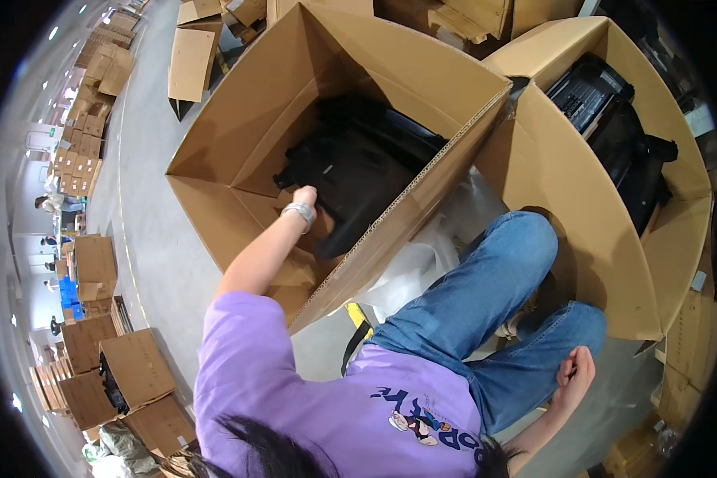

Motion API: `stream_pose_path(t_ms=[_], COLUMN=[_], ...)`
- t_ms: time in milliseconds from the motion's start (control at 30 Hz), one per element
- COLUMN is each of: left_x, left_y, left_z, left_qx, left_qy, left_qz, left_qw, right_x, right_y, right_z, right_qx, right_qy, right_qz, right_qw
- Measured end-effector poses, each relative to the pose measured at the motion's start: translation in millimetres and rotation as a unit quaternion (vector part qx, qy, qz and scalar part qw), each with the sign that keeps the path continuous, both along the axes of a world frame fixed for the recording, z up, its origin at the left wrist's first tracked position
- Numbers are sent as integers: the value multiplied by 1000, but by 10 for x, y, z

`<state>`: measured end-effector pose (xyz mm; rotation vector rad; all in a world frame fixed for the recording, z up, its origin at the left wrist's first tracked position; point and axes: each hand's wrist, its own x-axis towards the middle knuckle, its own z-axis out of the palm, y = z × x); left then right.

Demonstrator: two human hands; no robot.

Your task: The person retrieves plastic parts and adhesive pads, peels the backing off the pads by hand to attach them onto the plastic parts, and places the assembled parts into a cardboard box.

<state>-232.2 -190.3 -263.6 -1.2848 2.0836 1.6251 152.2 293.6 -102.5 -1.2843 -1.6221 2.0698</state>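
My left hand (305,201), with a pale band at its wrist, reaches into a big open cardboard box (239,151) in front of me. Its fingers are closed on the edge of a broad black plastic part (350,179), which is tilted and slightly blurred. Behind this part, another dark, glossy piece (410,139) lies against the box's far side. My right hand (575,376) hangs beside my jeans-clad knee, fingers curled in, and nothing shows in it.
A second open cardboard box (589,231) stands at the right with several black plastic parts (625,151) inside. Clear plastic sheeting (418,271) lies between the boxes near my leg. More cartons (139,358) stand at the left; distant people are beyond them.
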Motion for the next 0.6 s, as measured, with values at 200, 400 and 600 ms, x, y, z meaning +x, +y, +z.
stream_pose_path(t_ms=[200, 400, 600], left_x=[-224, -554, -526], left_y=[63, 113, -44], left_z=[-939, -1783, -2135], left_qx=[-261, -313, -104], left_qy=[-50, -7, -89], left_qz=[-82, -176, -127], left_qw=[961, 933, 982], right_x=[-73, -164, -244], right_y=[50, 49, 20], right_z=[32, 36, 30], right_qx=[9, 26, 45], right_qy=[-45, -107, -144], right_qz=[25, -3, -16], right_qw=[999, 994, 988])
